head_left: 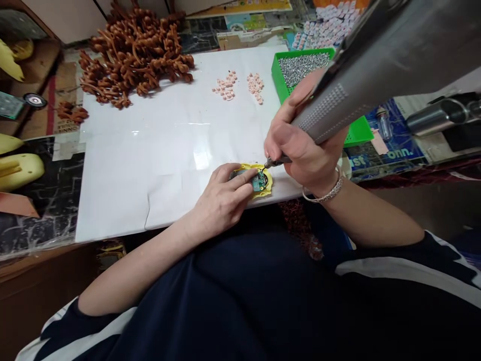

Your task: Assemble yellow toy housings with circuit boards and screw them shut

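The fingers of the right hand [306, 150] are wrapped round the lower end of a grey tool [338, 100], whose thin metal bit [267, 164] points down at a yellow shell [264, 194]; whether the tip touches anything there cannot be told. The fingers of the left hand [224, 198] are half bent over the shell, one laid nearly straight toward the green circuit board [257, 184]; whether the thumb closes against the shell is hidden.

The shell lies open side up at the near edge of the white surface [165, 145], toward its right end. It is shallow, with an uneven rim, and cradles the board and, at the right, a dark round part [266, 179].

The left hand rests palm down, its forearm slanting in over the near edge. The right wrist wears a silver bracelet [326, 193], and the tool leans up and to the right.

Farther out, a green tray [278, 75] at the far right corner is filled with small silvery screws [304, 69]. Two clusters of pale pink pieces [227, 86] lie near the far edge, while brown pieces [139, 55] are heaped over the far left corner.
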Demonstrator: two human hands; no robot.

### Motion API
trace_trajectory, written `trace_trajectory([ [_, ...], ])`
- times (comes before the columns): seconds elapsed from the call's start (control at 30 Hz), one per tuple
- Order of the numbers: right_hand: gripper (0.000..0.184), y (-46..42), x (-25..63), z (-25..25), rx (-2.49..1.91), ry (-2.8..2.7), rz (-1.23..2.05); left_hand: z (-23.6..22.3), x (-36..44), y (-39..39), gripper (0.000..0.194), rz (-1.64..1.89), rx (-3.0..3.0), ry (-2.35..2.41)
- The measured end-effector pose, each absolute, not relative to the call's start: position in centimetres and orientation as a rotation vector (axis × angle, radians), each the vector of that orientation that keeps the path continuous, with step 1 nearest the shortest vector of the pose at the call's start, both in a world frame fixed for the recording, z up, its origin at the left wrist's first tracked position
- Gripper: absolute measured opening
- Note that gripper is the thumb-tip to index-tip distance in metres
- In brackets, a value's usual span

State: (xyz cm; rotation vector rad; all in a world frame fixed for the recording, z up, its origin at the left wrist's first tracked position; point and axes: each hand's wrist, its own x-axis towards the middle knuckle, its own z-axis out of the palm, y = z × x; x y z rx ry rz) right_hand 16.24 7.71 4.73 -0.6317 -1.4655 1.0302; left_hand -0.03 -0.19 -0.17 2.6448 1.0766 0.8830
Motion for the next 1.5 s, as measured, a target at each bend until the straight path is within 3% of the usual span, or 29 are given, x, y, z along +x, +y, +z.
trace_trajectory([
  [0.13, 0.029, 8.1, 16.0, 4.3, -0.451, -1.458, 1.057, -0.3, 0.0, -0.1, 0.013, 0.892, 2.659, 1.095],
  [0.27, 0.045, 8.6, 17.3, 6.0, -0.503, -1.441, 1.043, -0.3, 0.0, -0.3, 0.016, 0.913, 2.691, 1.107],
  [0.47, 0.034, 11.4, 23.6, 8.5, -0.639, -1.383, 0.506, 0.0, -0.3, -1.3, 0.016, 0.921, 2.701, 1.289],
  [0.57, 0.047, 14.1, 27.8, 6.9, -0.810, -1.326, 0.379, -0.1, -0.5, -1.4, 0.018, 0.994, 2.647, 1.246],
  [0.73, 0.064, 17.2, 31.9, 3.6, -0.951, -1.203, 0.387, -0.2, -0.6, -1.2, 0.021, 1.023, 2.648, 1.201],
  [1.07, 0.056, 16.0, 31.3, 3.5, -1.066, -1.215, 0.411, -0.3, -0.8, -1.3, 0.021, 0.964, 2.631, 1.234],
  [1.2, 0.062, 16.9, 31.8, 2.9, -1.083, -1.135, 0.391, -0.3, -0.9, -1.5, 0.025, 0.949, 2.600, 1.255],
  [1.5, 0.054, 16.5, 29.9, 4.9, -0.892, -0.973, 0.329, -0.3, -0.6, -1.8, 0.022, 0.979, 2.522, 1.296],
])
